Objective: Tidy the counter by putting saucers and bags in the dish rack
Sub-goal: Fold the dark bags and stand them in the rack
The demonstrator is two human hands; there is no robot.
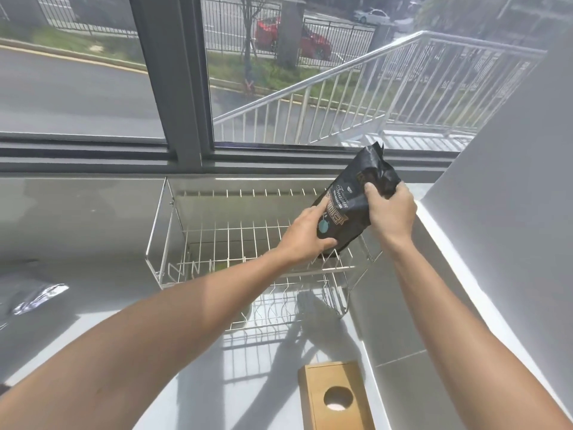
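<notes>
A black printed bag (pixel 350 209) stands tilted at the right end of the wire dish rack (pixel 198 243), its bottom resting among the rack's prongs. My left hand (pixel 305 240) grips the bag's lower left corner. My right hand (pixel 390 212) pinches the bag near its folded top. The rest of the rack holds nothing that I can see. No saucer is in view.
A silvery foil bag (pixel 40 297) lies on the grey counter at the far left. A wooden box (pixel 336 398) with a round hole sits near the front edge. A white wall (pixel 511 181) runs along the right, a window behind the rack.
</notes>
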